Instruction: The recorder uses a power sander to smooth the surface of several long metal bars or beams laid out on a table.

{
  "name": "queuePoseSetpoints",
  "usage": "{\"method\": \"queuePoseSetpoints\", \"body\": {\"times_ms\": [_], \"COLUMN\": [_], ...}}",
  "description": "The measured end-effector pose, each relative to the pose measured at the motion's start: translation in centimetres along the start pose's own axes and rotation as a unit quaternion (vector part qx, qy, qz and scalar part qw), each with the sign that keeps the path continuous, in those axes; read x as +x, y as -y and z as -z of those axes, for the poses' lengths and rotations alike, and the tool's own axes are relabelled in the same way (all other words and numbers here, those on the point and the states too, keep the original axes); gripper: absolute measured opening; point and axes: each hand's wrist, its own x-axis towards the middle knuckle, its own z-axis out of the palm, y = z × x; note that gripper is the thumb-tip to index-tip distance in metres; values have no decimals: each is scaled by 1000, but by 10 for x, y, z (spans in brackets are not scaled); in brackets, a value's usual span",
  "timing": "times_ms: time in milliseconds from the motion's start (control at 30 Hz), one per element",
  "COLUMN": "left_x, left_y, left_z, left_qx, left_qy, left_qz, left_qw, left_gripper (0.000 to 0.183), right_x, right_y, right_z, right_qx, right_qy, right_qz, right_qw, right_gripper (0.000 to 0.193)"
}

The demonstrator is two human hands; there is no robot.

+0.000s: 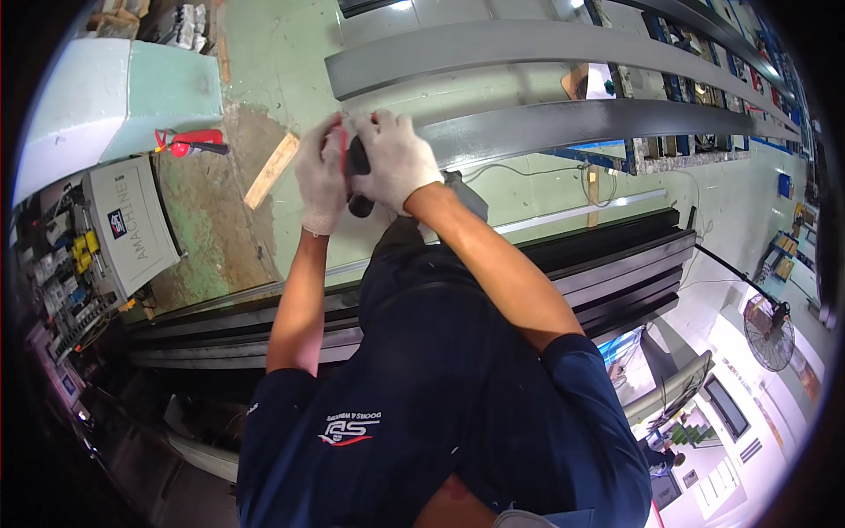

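Both my hands wear whitish gloves and meet close together in front of me, at the near-left end of a grey metal bar point(546, 129). Between them is a black, rounded tool point(358, 163) with a flat red edge on its left side; its exact kind is unclear. My right hand point(396, 160) curls over the black part from the right. On the other side, my left hand point(320, 174) presses against the red face, fingers closed along it. The palms and the tool's underside are hidden.
A second grey bar point(493, 55) lies farther off, parallel to the first. Black and grey profiles point(616, 260) are stacked close to my body. A wooden block point(271, 171) and a red fire extinguisher point(195, 143) are to the left. A cable point(537, 172) runs below the bar.
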Motion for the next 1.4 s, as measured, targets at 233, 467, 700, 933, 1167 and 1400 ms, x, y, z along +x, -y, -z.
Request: {"method": "queuePoseSetpoints", "body": {"times_ms": [233,467,700,933,1167,1400], "left_x": [0,53,64,90,79,73], "left_y": [-38,-77,-201,-316,-380,-359], "left_z": [-34,-143,-368,-628,-764,-708], "left_qx": [99,383,355,354,283,315], "left_qy": [142,251,291,395,337,393], "left_qz": [-65,-165,-190,-293,-297,-291], "left_qw": [983,873,868,795,847,813], "left_gripper": [30,25,28,42,50,57], "right_x": [-54,-107,-153,-177,-141,-127], "right_y": [-59,-158,-308,-490,-635,-604], "right_z": [23,73,137,275,380,403], "right_qx": [11,63,97,105,-109,-87], "right_qy": [-17,32,-68,-158,-223,-60], "right_qz": [10,-52,-164,-281,-170,-162], "right_qw": [1000,996,979,941,954,981], "right_gripper": [76,51,52,53,67,60]}}
